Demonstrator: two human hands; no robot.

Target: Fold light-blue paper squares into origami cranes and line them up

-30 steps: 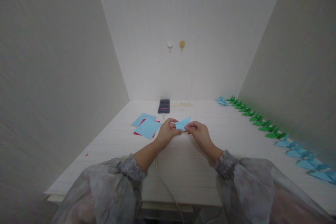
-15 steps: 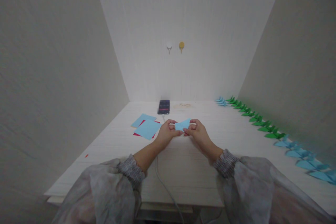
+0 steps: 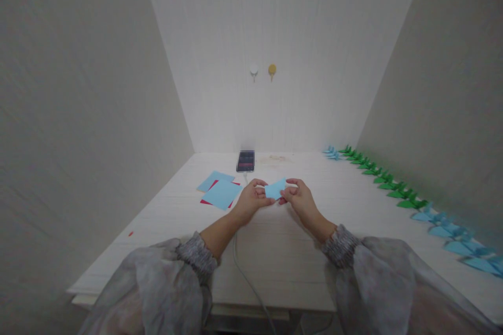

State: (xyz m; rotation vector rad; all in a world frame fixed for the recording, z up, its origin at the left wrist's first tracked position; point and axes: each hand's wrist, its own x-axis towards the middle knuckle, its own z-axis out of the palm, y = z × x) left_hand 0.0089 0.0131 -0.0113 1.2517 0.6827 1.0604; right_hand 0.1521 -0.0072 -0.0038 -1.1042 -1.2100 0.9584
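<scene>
Between my two hands is a light blue folded sheet of origami paper, lifted a little above the white table. My left hand pinches its left side, thumb along the lower edge and fingers behind. On the right side, my right hand grips the paper between thumb and fingers, with the index finger at its upper corner. Left of my hands lies a pile of square sheets, light blue over red, with another light blue sheet behind it.
A phone with a white cable stands at the back of the table. Folded green paper figures and light blue ones line the right wall. Two hooks hang on the back wall. A red scrap lies left.
My right thumb and fingers have shifted slightly along the paper's right side, and the paper has moved a little to the right. Both hands keep hold of it.
</scene>
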